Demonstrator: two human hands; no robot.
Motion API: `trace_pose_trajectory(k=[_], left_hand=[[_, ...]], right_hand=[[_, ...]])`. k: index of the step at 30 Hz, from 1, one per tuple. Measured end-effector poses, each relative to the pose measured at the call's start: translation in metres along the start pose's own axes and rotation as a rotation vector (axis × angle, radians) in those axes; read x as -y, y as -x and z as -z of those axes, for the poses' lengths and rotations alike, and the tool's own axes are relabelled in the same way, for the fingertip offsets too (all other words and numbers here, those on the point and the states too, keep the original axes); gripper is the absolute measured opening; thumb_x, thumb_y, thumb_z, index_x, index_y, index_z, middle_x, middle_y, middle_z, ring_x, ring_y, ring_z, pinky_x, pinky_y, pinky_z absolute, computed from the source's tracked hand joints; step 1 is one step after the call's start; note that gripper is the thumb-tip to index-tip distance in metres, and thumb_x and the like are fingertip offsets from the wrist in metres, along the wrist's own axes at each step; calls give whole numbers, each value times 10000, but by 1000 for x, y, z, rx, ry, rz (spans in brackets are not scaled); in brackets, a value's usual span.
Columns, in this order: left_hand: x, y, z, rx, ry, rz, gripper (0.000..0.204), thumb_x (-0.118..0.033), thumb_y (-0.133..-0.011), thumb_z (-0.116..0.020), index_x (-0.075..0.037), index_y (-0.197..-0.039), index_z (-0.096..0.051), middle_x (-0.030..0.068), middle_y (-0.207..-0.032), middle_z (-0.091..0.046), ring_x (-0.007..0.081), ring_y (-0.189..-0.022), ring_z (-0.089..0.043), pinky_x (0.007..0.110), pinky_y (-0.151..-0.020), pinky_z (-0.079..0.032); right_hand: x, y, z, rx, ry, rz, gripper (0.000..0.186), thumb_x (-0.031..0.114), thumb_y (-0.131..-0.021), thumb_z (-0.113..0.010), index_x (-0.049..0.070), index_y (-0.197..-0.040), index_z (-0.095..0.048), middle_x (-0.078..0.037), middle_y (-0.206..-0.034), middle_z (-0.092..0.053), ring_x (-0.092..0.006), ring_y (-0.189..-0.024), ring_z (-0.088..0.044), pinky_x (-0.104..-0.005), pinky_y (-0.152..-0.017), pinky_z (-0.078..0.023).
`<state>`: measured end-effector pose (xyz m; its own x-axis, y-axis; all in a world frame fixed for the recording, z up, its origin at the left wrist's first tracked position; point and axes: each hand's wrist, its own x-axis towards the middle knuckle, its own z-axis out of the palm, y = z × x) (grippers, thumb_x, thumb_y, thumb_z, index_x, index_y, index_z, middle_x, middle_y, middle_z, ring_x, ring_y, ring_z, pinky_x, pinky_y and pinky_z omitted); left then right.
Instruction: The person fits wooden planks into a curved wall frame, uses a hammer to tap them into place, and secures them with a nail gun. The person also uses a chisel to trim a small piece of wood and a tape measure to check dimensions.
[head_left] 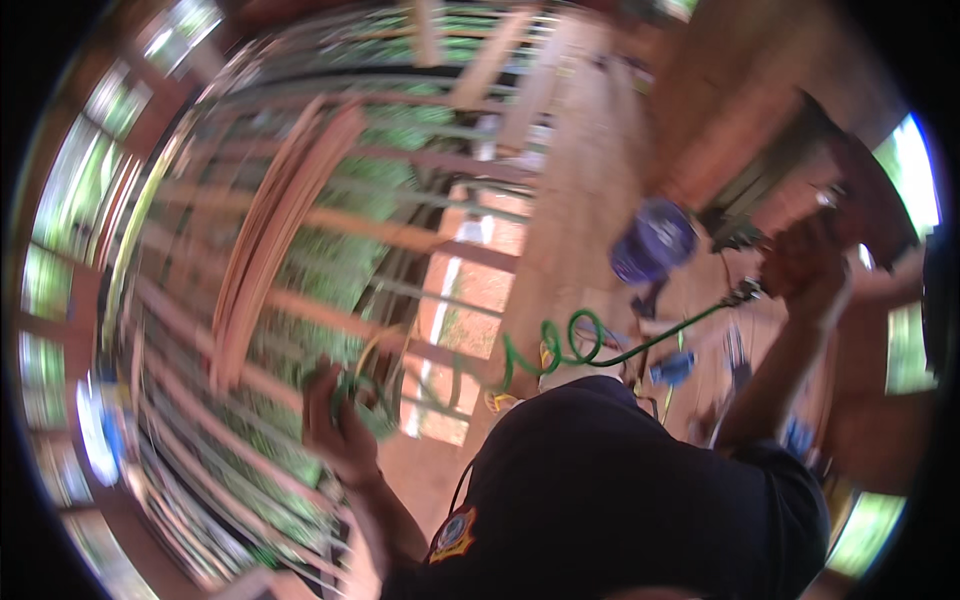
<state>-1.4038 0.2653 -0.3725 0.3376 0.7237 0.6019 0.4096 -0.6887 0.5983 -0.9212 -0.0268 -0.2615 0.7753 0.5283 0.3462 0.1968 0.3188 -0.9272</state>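
Observation:
A green coiled air hose [585, 345] stretches across in front of my body. At the left, my left hand [338, 425] has its fingers curled round the bunched coils. My right hand [805, 262], raised at the right, is closed round the handle of an air tool, blurred by motion and partly hidden by the hand, so its exact kind does not show. A metal hose fitting [745, 290] sits just below that hand, where the hose's straight end meets it.
Open floor joists [400, 235] span the left, with ground visible beneath. A stack of long boards [285, 235] lies across them. A plank floor [575, 150] runs up the middle. A purple bucket [655, 240] and a blue item [672, 368] are on the right.

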Motion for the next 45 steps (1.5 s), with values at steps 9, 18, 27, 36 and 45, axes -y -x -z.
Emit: trace_pose_trajectory(k=[9, 18, 27, 36, 45], left_hand=[[-79, -55, -114, -45, 291, -500, 236, -34, -1007, -544, 145, -1157, -584, 337, -1246, -614, 484, -1228, -602, 545, -1015, -555], [-227, -146, -258, -321, 412, -921, 346, -171, -1048, -511, 159, -1097, -605, 377, -1207, -596, 491, -1179, -623, 547, -961, -583], [-387, -182, -371, -196, 417, -938, 280, -81, -1052, -492, 166, -1069, -623, 340, -1163, -663, 405, -1047, -703, 439, -871, -630], [-495, -203, -524, -31, 437, -743, 191, -12, -973, -584, 92, -1106, -674, 228, -1151, -724, 292, -953, -746, 353, -822, -604], [-658, -246, -774, 396, 370, -612, 297, -7, -855, -675, -54, -1148, -697, 164, -975, -754, 272, -897, -768, 359, -721, -603]], right_hand=[[21, 140, 78, -931, 641, -236, 223, 211, -924, -747, 17, -857, -659, -29, -600, -586, -116, -517, -557, -286, -509, -443], [57, 229, 206, -1117, 477, -41, 203, 142, -953, -694, -31, -1041, -634, -40, -668, -585, -122, -557, -551, -297, -543, -479], [62, 197, 316, -1153, 326, 154, 372, 72, -950, -642, -20, -1279, -495, -72, -690, -550, -158, -580, -544, -328, -554, -484], [-11, 123, 450, -1096, 195, 189, 121, 90, -966, -644, -7, -979, -573, -73, -704, -545, -156, -571, -535, -327, -540, -474], [-48, -139, 667, -789, 127, 187, 151, 115, -933, -669, -6, -931, -579, -92, -787, -608, -195, -694, -627, -374, -680, -530]])
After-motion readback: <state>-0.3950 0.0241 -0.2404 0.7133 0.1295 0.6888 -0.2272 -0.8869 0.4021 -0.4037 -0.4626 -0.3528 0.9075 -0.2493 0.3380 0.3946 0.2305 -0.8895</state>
